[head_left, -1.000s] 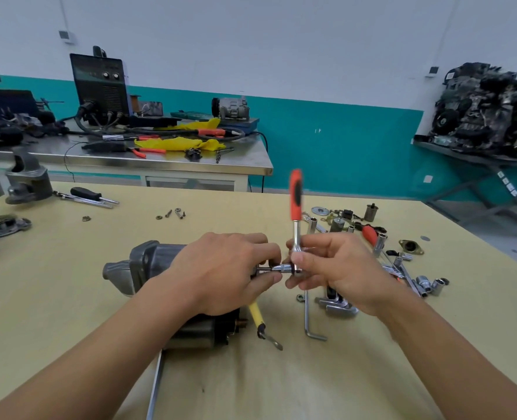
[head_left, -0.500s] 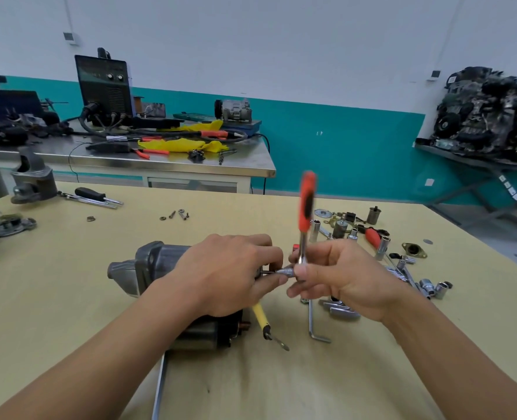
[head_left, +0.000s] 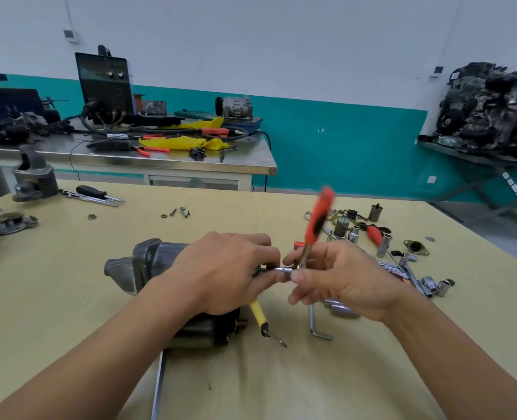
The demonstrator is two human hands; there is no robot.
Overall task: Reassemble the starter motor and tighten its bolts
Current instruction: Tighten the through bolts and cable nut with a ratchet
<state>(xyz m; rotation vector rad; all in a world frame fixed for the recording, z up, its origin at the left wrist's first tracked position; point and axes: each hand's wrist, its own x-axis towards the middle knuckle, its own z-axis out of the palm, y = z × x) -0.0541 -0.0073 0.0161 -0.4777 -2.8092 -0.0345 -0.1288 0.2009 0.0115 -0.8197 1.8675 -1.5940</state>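
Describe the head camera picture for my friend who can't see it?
A person's left hand grips a grey metal starter motor lying on a pale yellow table, while the right hand pinches the head of an orange-handled ratchet wrench at the motor's end. Loose silver sockets lie scattered to the right.

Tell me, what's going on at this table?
A person is working on a starter motor lying on the table. The left hand grips one end of it, while the right hand pinches the head of a ratchet against that end. The orange handle sticks up, blurred, probably mid-swing. Loose sockets and a hex key lie nearby.
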